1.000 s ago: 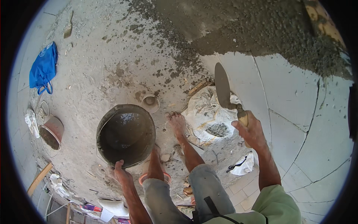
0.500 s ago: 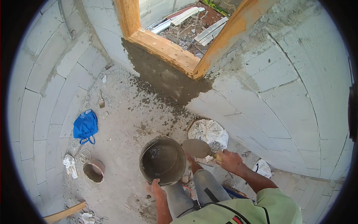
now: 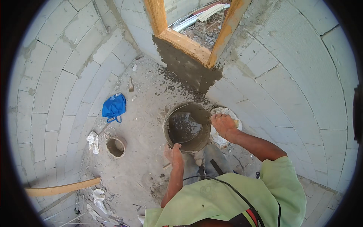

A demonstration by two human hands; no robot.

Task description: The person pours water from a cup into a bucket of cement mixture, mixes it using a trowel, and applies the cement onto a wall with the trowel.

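A round mortar bucket [image 3: 168,132] stands in front of my legs, its rim crusted with grey. Wet, shiny mortar [image 3: 183,126] lies inside it. My left hand [image 3: 175,154] grips the near left rim, thumb over the edge. In my closed right hand [image 3: 224,125] is the handle of a trowel [image 3: 199,113]. Its rounded blade reaches over the right side of the bucket mouth; whether the tip touches the mortar I cannot tell. Past the bucket, a dark patch of fresh mortar [image 3: 185,70] covers the wall under a wooden window frame [image 3: 185,43].
A white sack [image 3: 223,111] lies against the right wall, partly behind my right hand. On the left floor are a blue bag [image 3: 114,106], a small bucket [image 3: 116,146], a white cloth [image 3: 93,142] and a brush [image 3: 131,84]. A wooden strip [image 3: 64,188] spans the lower left.
My right hand has brought the trowel leftward, from beside the bucket to over its mouth. Wet mortar now shows inside. The whole view has shifted, while my left hand stays on the rim.
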